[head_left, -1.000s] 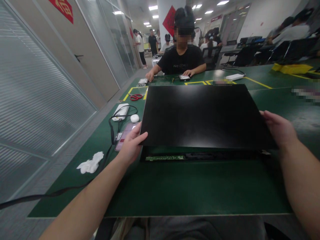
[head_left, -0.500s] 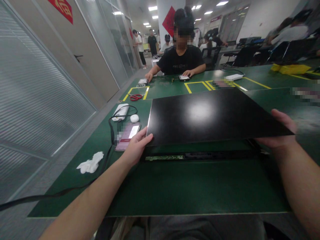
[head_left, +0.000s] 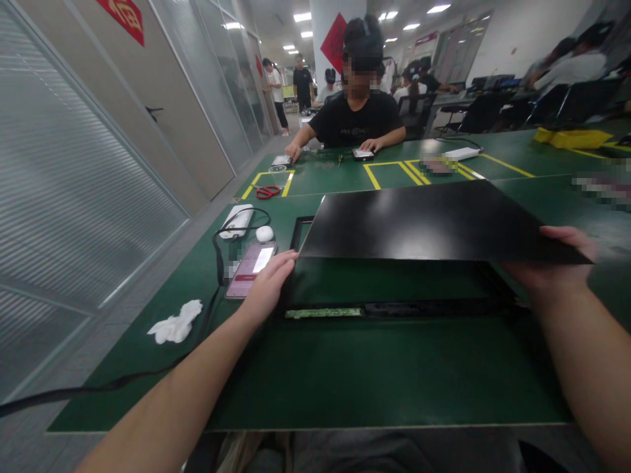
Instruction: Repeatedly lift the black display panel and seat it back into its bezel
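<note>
A large black flat panel, glossy like a screen, is tilted above a thin black frame lying on the green table. My right hand grips the panel's right end, thumb on top and fingers underneath. At the near left corner is my left hand, its fingers stretched out and their tips at the panel's edge, not wrapped round it. A green circuit board strip shows along the frame's near side. The panel hides much of the frame's far side.
Left of the frame are a phone, white earbud case, white power bank, crumpled tissue and black cable. Red scissors lie farther back. Across the table sits another person, hands on small devices.
The panel has shifted right and away, uncovering the frame's left side and more of its near part. My left thumb no longer lies over the panel; my right hand still grips it.
</note>
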Motion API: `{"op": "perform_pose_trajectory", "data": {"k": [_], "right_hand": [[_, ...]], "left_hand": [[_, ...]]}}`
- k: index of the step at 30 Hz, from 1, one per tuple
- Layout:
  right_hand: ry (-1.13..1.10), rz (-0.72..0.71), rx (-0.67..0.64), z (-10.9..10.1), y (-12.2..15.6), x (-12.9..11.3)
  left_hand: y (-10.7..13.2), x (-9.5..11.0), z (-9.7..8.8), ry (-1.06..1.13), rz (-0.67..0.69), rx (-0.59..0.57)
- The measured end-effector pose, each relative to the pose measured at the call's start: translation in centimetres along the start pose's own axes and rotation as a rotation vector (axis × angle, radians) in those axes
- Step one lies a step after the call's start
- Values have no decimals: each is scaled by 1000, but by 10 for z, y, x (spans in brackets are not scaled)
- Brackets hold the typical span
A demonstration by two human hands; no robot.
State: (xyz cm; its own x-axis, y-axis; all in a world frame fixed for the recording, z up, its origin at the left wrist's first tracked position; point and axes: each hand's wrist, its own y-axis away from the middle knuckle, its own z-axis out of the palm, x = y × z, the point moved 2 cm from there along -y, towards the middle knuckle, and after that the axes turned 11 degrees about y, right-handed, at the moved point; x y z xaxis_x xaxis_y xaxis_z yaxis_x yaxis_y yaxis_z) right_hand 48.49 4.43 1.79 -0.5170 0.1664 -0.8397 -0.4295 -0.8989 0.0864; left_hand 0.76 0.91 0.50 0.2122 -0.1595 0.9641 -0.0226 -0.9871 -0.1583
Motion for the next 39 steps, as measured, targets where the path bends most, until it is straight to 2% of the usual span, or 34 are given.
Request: {"op": "perform_pose_trajectory", "data": {"k": [2, 5, 8, 11, 23, 31, 35, 39], "right_hand": [[-54, -68, 34, 4, 2, -3], [-126, -178, 91, 5, -2, -7], [-132, -259, 136, 0, -8, -9], [-106, -302, 185, -7, -14, -12], [-159, -274, 454, -47, -37, -25], [-186, -162, 473, -62, -50, -18], [-151, -79, 495, -63, -51, -14], [-128, -59, 463, -63, -48, -12]], "left_hand": [[1, -1, -1, -224, 59, -25], [6, -3, 2, -445, 95, -146], [11, -4, 7, -578, 84, -268], [14, -5, 11, -652, 101, -330], [12, -22, 9, -705, 183, -321], [12, -20, 9, -689, 164, -331], [13, -20, 9, -680, 156, -332], [13, -20, 8, -669, 173, -328]]}}
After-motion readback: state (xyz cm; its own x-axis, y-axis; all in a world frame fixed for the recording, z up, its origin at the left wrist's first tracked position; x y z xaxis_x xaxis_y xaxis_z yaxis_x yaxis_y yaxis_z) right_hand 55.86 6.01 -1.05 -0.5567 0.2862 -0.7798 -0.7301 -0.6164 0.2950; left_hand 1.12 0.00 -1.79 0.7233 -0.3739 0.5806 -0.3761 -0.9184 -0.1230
